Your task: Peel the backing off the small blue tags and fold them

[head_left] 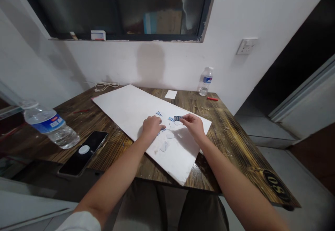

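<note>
A large white board (pixel 123 109) lies at an angle on the wooden table. My right hand (pixel 193 123) pinches a small dark piece with a row of pale-edged panels (pixel 178 118) above the board. Close to its tip is a blue-and-white patterned piece (pixel 171 119); a similar patterned piece (pixel 158 113) lies farther left. My left hand (pixel 151 129) rests on the board, thumb apart from the curled fingers, with nothing visible between them. Beside its thumb, another blue bit (pixel 163 130) is partly hidden. Small pale scraps (pixel 170 136) lie between the hands, with one scrap (pixel 164 146) nearer me.
A large water bottle (pixel 52 124) and a black phone (pixel 83 153) bearing a round white object (pixel 84 149) are at left. Along the back are a white cable (pixel 106 86), a white card (pixel 171 94), a smaller bottle (pixel 206 81) and a red stick-like item (pixel 212 99).
</note>
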### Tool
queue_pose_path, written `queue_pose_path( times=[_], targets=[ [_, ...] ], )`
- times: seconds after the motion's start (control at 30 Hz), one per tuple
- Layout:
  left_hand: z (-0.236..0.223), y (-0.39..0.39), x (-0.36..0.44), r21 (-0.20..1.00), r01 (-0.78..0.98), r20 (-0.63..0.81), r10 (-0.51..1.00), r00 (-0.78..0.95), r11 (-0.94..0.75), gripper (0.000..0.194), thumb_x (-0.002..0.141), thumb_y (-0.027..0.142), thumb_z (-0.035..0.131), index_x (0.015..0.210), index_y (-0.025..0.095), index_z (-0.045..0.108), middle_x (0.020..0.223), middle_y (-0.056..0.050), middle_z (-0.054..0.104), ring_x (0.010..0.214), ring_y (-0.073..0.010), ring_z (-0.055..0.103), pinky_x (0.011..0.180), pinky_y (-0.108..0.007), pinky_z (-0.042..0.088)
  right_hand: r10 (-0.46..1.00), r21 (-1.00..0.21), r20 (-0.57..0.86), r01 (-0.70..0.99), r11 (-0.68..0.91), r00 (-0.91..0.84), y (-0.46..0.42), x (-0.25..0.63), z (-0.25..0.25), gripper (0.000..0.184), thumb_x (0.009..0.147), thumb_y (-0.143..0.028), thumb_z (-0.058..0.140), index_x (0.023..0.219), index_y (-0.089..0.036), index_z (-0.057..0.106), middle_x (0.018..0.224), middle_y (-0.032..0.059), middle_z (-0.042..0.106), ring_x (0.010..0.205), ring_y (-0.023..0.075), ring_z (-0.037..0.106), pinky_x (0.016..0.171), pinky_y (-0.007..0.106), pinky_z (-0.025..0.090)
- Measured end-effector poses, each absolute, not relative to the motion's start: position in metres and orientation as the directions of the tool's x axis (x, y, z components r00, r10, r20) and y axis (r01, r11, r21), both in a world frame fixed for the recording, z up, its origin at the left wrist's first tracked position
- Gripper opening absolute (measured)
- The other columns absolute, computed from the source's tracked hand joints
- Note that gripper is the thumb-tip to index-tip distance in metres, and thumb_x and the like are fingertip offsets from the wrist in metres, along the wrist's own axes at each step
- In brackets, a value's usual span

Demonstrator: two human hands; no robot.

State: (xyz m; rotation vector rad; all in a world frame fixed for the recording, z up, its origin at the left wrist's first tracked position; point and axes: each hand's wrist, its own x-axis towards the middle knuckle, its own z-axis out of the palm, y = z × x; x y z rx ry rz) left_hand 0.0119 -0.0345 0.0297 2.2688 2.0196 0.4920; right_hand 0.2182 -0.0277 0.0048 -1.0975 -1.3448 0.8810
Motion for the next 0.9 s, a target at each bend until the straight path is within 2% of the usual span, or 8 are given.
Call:
queue_pose_path(
  times=[0.23,0.4,0.47,0.57,0.63,0.73,0.8,0.9],
  targets=[
    [0.023,-0.029,0.01,0.592,0.791,0.213,0.976,0.035,-0.158,0.021,0.05,0.02,0.083,0.06,0.022,0.064,0.065,-0.001,0.062,0.071,-0.0206,0.058,0.067,-0.027,0.038,0.952,-0.943,0.302,0.158,0.292,0.048,-0.029,0.218,0.002,0.027,0.067,-0.044,0.072,0.075,-0.018,0.067,0.072,0.0037,0.069,0.063,0.0157,0.059,0.058,0.027,0.043],
    [0.021,-0.029,0.013,0.701,0.693,0.219,0.976,0.01,-0.164,0.019,0.049,0.012,0.078,0.053,0.022,0.062,0.058,0.0,0.059,0.064,-0.018,0.055,0.062,-0.026,0.039,0.956,-0.946,0.292,0.159,0.283,0.04,-0.029,0.217,0.001,0.029,0.065,-0.045,0.073,0.074,-0.018,0.067,0.073,0.0041,0.069,0.064,0.0162,0.059,0.058,0.028,0.043],
    [0.022,-0.029,0.016,0.724,0.665,0.229,0.973,0.019,-0.183,0.012,0.056,0.015,0.075,0.057,0.022,0.065,0.062,-0.001,0.063,0.065,-0.0175,0.057,0.063,-0.026,0.04,0.96,-0.952,0.276,0.15,0.266,0.049,-0.028,0.218,0.002,0.029,0.064,-0.045,0.074,0.073,-0.018,0.067,0.072,0.0039,0.069,0.064,0.016,0.059,0.059,0.028,0.043],
    [0.025,-0.028,0.021,0.838,0.512,0.205,0.978,0.026,-0.19,0.006,0.062,0.021,0.073,0.066,0.02,0.069,0.069,-0.003,0.067,0.067,-0.0176,0.06,0.065,-0.028,0.044,0.969,-0.968,0.235,0.113,0.226,0.079,-0.028,0.218,0.004,0.031,0.06,-0.044,0.076,0.071,-0.017,0.067,0.068,0.0031,0.068,0.06,0.0151,0.057,0.058,0.028,0.043],
    [0.026,-0.027,0.024,0.922,0.35,0.154,0.987,0.051,-0.162,0.011,0.062,0.025,0.074,0.069,0.018,0.069,0.07,-0.004,0.069,0.068,-0.0177,0.062,0.066,-0.029,0.046,0.973,-0.976,0.21,0.086,0.202,0.098,-0.029,0.219,0.006,0.031,0.058,-0.044,0.077,0.07,-0.017,0.067,0.065,0.0025,0.066,0.058,0.0144,0.056,0.057,0.028,0.042],
    [0.027,-0.027,0.027,0.98,0.149,0.117,0.99,0.08,-0.128,0.021,0.058,0.029,0.078,0.071,0.016,0.069,0.07,-0.005,0.068,0.066,-0.0159,0.061,0.066,-0.028,0.047,0.979,-0.982,0.181,0.062,0.176,0.094,-0.03,0.218,0.008,0.033,0.056,-0.044,0.078,0.069,-0.016,0.067,0.062,0.0021,0.065,0.057,0.0137,0.054,0.057,0.028,0.042],
    [0.028,-0.028,0.029,0.989,0.079,0.119,0.992,0.05,-0.122,0.024,0.055,0.03,0.08,0.071,0.016,0.069,0.069,-0.004,0.067,0.065,-0.0141,0.059,0.064,-0.027,0.046,0.984,-0.985,0.168,0.055,0.165,0.055,-0.032,0.217,0.009,0.034,0.055,-0.045,0.079,0.068,-0.016,0.068,0.06,0.0018,0.064,0.056,0.0135,0.054,0.056,0.028,0.041],
    [0.028,-0.031,0.031,0.994,0.062,0.09,0.996,-0.015,-0.089,0.027,0.055,0.034,0.081,0.07,0.015,0.068,0.067,-0.004,0.065,0.062,-0.0127,0.057,0.06,-0.025,0.044,0.988,-0.987,0.153,0.046,0.155,-0.031,-0.035,0.213,0.011,0.035,0.054,-0.046,0.08,0.068,-0.016,0.069,0.059,0.0016,0.064,0.057,0.0136,0.054,0.056,0.027,0.041]
  ],
)
